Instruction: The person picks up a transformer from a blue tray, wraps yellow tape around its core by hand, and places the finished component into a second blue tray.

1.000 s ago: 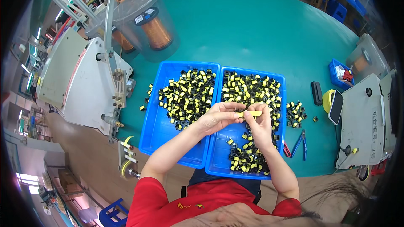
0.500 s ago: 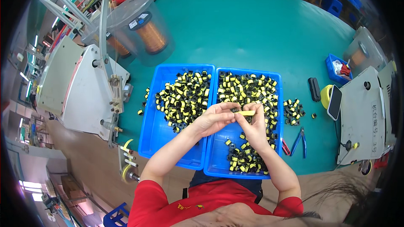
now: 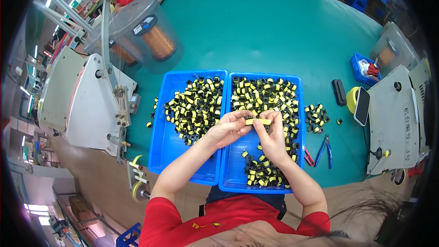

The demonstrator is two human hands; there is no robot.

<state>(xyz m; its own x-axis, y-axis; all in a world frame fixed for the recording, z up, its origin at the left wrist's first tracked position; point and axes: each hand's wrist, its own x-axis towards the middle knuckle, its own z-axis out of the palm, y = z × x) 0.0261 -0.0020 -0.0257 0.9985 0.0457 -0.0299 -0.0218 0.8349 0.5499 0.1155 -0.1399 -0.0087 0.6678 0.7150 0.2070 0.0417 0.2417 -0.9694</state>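
Note:
Over the right blue tray my two hands meet at a short strip of yellow tape. My left hand is closed at the strip's left end, pinching a small black part wrapped in yellow tape, mostly hidden by the fingers. Thumb and fingers of my right hand pinch the yellow strip from the right. Many black coil bobbins with yellow tape fill the far part of this tray, and another group lies near its front. The left blue tray holds a similar heap.
Loose bobbins lie right of the trays, near blue-handled pliers and a red tool. A phone leans on a yellow stand. Machines flank the table; copper wire spools stand far left.
The yellow strip shows more of its length and lies more level between my fingers. Both hands stay close together over the right tray; the whole view has shifted slightly.

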